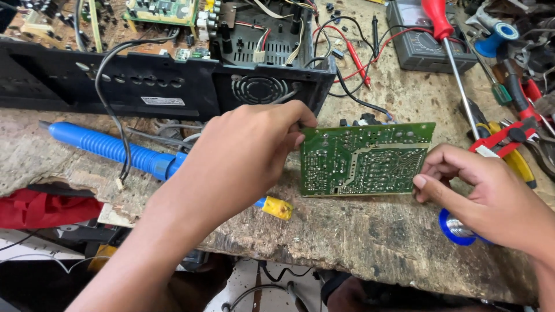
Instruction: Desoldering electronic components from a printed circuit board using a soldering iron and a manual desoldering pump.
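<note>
Nearest to us, our right hand (491, 196) comes in from the lower right, and its grip is pinched on the right edge of a green circuit board (365, 160), thumb and fingertips pressed against it. Just beneath that hand, a blue spool of solder wire (454, 226) lies on the rough, worn surface (358, 231), partly hidden by the wrist. Our left hand (243, 156) reaches in from the lower left, and its grip is closed on the board's upper left corner, so the board is held between both hands, standing on its long lower edge with the solder side toward us.

Under the left hand runs a blue desoldering pump (110, 147) with a yellow end (277, 208), lying flat and pointing left. At the far left edge a red cloth (40, 208) hangs over the surface's lip.

To the right of the board, red-handled pliers (506, 136) lie near a long screwdriver with a red handle (442, 29), whose shaft slants down toward them.

Behind the board, an opened black device chassis (173, 89) stretches across the back, with a round vent grille and exposed boards inside. Farther right sits a grey multimeter (425, 49), its red and black probe leads (355, 52) trailing toward the chassis.
</note>
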